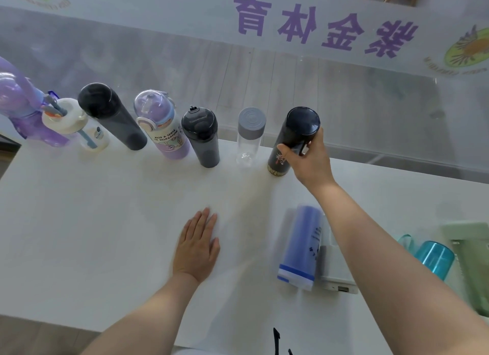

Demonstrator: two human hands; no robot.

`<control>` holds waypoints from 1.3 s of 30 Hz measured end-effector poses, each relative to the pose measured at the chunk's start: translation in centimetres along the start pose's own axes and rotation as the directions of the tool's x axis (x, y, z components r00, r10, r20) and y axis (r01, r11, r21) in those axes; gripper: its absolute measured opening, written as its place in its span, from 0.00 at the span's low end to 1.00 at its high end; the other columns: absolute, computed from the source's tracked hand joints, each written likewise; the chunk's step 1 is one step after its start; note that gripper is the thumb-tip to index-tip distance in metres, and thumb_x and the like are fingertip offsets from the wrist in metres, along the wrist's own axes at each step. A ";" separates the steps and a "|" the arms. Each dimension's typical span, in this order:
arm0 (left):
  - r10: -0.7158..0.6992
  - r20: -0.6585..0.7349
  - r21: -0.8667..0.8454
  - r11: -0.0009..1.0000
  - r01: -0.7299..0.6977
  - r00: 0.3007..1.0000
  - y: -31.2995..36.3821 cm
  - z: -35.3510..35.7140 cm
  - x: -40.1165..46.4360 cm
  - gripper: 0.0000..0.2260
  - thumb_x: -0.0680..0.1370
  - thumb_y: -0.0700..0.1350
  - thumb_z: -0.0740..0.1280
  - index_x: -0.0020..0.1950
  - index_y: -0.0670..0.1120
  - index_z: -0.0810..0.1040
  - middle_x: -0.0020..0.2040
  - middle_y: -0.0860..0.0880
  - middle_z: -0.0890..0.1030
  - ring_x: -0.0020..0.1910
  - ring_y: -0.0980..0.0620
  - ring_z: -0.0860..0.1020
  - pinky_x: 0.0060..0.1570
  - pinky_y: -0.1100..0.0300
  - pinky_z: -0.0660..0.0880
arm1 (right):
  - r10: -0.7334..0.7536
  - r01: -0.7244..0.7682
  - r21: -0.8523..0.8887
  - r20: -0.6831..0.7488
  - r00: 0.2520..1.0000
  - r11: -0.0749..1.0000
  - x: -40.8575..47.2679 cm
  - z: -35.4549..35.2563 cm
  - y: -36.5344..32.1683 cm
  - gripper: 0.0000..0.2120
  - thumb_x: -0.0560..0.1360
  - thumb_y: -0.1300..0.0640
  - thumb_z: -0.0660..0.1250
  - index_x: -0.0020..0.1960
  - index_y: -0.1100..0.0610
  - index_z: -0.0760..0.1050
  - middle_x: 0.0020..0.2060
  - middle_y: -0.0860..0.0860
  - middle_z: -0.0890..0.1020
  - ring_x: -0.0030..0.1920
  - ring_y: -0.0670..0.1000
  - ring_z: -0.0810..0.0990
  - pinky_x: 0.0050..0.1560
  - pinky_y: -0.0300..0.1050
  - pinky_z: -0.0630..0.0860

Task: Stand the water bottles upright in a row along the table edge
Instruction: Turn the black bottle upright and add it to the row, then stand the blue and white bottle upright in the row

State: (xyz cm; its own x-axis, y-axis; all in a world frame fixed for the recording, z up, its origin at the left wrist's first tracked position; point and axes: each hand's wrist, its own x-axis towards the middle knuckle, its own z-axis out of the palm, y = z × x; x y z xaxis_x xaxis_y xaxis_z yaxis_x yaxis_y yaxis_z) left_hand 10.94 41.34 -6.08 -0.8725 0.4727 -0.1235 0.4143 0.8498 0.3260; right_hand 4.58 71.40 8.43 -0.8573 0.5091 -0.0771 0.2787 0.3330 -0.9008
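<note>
Several bottles stand upright along the far edge of the white table (105, 235): a purple one (18, 108), a cream one (76, 127), a tall dark grey one (111, 116), a lilac printed one (164, 127), a short dark one (202, 140) and a clear one with a grey cap (250, 137). At the row's right end my right hand (308, 161) grips a black bottle (296, 135) that stands on the table. My left hand (198, 246) lies flat on the table, fingers spread, holding nothing. A blue bottle (301, 246) lies on its side under my right forearm.
A small white box (336, 272) lies beside the blue bottle. A teal cup (434, 256) and a pale green object (473, 256) sit at the table's right end. A glass wall with purple lettering (325, 26) stands just behind the row of bottles.
</note>
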 end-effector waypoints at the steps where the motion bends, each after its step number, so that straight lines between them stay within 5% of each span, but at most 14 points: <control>1: 0.000 0.000 0.001 1.000 0.000 1.000 0.0 0.0 0.0 0.26 0.77 0.50 0.54 0.75 0.46 0.64 0.77 0.46 0.62 0.75 0.47 0.59 0.74 0.54 0.51 | -0.003 0.003 0.001 -0.001 1.000 1.000 0.0 0.0 0.1 0.28 0.70 0.52 0.75 0.64 0.47 0.64 0.56 0.42 0.77 0.55 0.48 0.77 0.58 0.46 0.75; 8: 0.008 -0.003 -0.002 1.000 -0.008 1.000 0.2 -0.3 -0.1 0.26 0.77 0.49 0.54 0.75 0.45 0.64 0.76 0.45 0.62 0.75 0.47 0.59 0.74 0.54 0.51 | 0.015 -0.015 -0.009 0.013 1.000 1.000 -0.2 0.0 0.0 0.28 0.71 0.51 0.75 0.62 0.41 0.61 0.53 0.35 0.73 0.54 0.42 0.74 0.54 0.36 0.72; 15: 0.002 0.001 0.001 1.000 -0.002 1.000 0.2 -0.4 -0.1 0.26 0.76 0.49 0.54 0.75 0.46 0.64 0.77 0.46 0.62 0.75 0.47 0.59 0.74 0.53 0.53 | 0.119 -0.107 -0.151 0.076 0.990 0.983 -3.2 -1.2 2.6 0.39 0.72 0.44 0.72 0.75 0.49 0.55 0.70 0.49 0.68 0.67 0.48 0.68 0.65 0.47 0.68; 20: 0.018 0.014 0.020 1.000 -0.018 1.000 0.1 -0.2 0.0 0.27 0.76 0.49 0.54 0.75 0.45 0.63 0.77 0.45 0.62 0.75 0.46 0.60 0.73 0.50 0.56 | -0.020 0.084 -0.377 0.170 0.985 0.922 -8.0 -3.2 6.2 0.16 0.79 0.53 0.65 0.65 0.57 0.73 0.66 0.53 0.73 0.68 0.54 0.69 0.69 0.43 0.61; 23: 0.007 0.014 0.022 1.000 -0.008 1.000 0.2 -0.2 0.0 0.27 0.76 0.49 0.54 0.75 0.45 0.64 0.76 0.45 0.63 0.75 0.46 0.60 0.73 0.50 0.55 | -0.067 0.198 -0.482 0.276 0.959 0.854 -11.4 -3.9 8.2 0.11 0.79 0.60 0.63 0.60 0.56 0.78 0.66 0.55 0.74 0.67 0.56 0.69 0.68 0.43 0.61; 26: 0.007 0.015 0.029 1.000 -0.008 1.000 0.2 -0.3 -0.1 0.27 0.76 0.49 0.54 0.75 0.45 0.63 0.76 0.45 0.63 0.75 0.46 0.60 0.73 0.51 0.54 | -0.183 0.354 -0.560 0.338 0.923 0.749 -13.5 -4.2 9.7 0.17 0.72 0.72 0.65 0.57 0.58 0.79 0.63 0.58 0.76 0.65 0.61 0.72 0.65 0.57 0.71; 29: 0.003 0.016 0.031 0.999 -0.004 1.000 0.2 -0.3 -0.2 0.27 0.76 0.50 0.53 0.75 0.45 0.63 0.76 0.45 0.62 0.75 0.46 0.60 0.74 0.51 0.53 | -0.215 0.483 -0.629 0.456 0.864 0.610 -14.6 -4.7 10.6 0.28 0.59 0.77 0.70 0.56 0.58 0.80 0.62 0.59 0.79 0.61 0.65 0.76 0.59 0.61 0.76; 35: 0.006 0.024 0.046 0.999 -0.007 1.000 0.3 -0.3 -0.2 0.28 0.76 0.50 0.53 0.75 0.44 0.63 0.76 0.44 0.63 0.75 0.45 0.60 0.74 0.51 0.52 | -0.130 0.599 -0.690 0.605 0.786 0.407 -15.6 -5.4 10.3 0.39 0.50 0.69 0.79 0.61 0.53 0.79 0.65 0.58 0.77 0.63 0.63 0.77 0.58 0.58 0.75; 39: 0.003 0.024 0.050 0.999 -0.004 1.000 0.3 -0.3 -0.1 0.28 0.76 0.50 0.53 0.75 0.45 0.63 0.76 0.44 0.62 0.75 0.46 0.60 0.74 0.53 0.50 | -0.068 0.637 -0.690 0.658 0.750 0.342 -15.3 -5.3 10.3 0.46 0.51 0.62 0.81 0.67 0.49 0.69 0.68 0.56 0.75 0.66 0.62 0.75 0.61 0.59 0.72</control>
State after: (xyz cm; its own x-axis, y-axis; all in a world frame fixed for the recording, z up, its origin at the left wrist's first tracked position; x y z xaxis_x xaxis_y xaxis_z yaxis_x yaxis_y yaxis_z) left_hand 11.06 41.45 -5.69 -0.8648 0.4808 -0.1448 0.4305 0.8583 0.2792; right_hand 22.82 71.25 2.54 -0.9466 -0.1635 -0.2778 -0.1522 0.9864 -0.0621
